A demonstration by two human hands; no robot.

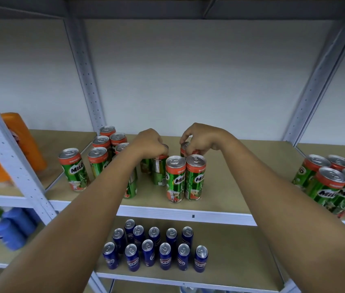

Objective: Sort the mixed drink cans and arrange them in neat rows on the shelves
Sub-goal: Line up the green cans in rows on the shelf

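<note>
At the centre of the frame, the left hand (149, 142) grips the top of a green Milo can (159, 170) on the upper shelf (220, 217). Just to the right, the right hand (199, 138) pinches the rim of another Milo can (185, 149) behind two front cans (185, 178). More Milo cans stand at the left (73, 169) and far right (334, 182). Blue cans (156, 248) stand in rows on the lower shelf (241, 263), bottom centre.
</note>
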